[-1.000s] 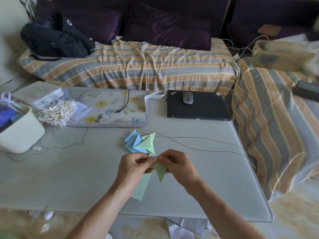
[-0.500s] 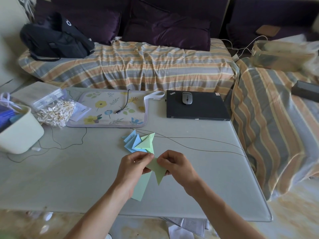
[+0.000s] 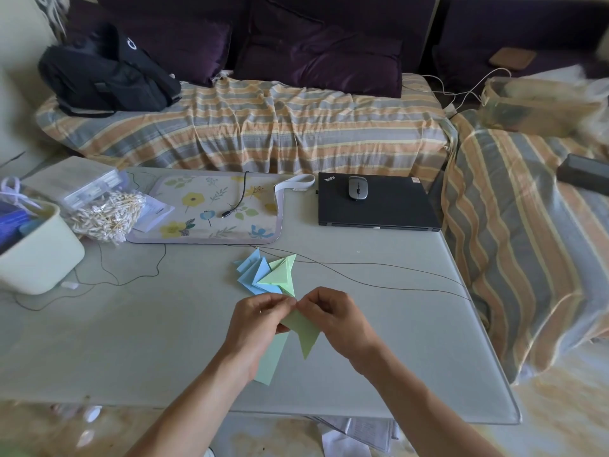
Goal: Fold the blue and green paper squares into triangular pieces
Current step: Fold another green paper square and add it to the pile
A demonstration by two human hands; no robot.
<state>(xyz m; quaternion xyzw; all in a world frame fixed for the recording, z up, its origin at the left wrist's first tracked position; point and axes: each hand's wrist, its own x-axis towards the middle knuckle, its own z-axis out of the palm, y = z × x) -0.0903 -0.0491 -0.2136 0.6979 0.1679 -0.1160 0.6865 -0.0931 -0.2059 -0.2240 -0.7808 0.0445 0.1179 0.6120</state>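
Grey-green and matt, the table top point(image 3: 131, 341) fills the lower half of the head view, which is the only view I have. Behind it I note a sofa draped in a striped cover point(image 3: 263, 127) of orange, grey and yellow, with dark purple cushions point(image 3: 316, 57) along its back and a black backpack point(image 3: 105, 77) at its left end. A second striped seat stands to the right of the table.

On the table I log a floral mat point(image 3: 211, 209) with a cable end lying on it, a closed black laptop point(image 3: 375, 206) with a grey mouse point(image 3: 358, 188) on its lid, and a thin dark wire point(image 3: 379, 285) running across the surface.

Containers: a cream tub point(image 3: 39, 255) at the far left holds blue items I cannot identify. Beside it lies a clear bag of cotton swabs point(image 3: 105, 216), with a clear box just behind.

A stack of folded blue and green triangles point(image 3: 267, 275) rests on the table, just beyond the hands. The left hand point(image 3: 257, 328) and right hand point(image 3: 336, 318) meet at the fingertips, both pinching the top edge of a green folded piece point(image 3: 304, 334) whose point hangs downward. A flat green paper sheet point(image 3: 273, 361) lies on the table under the left wrist.
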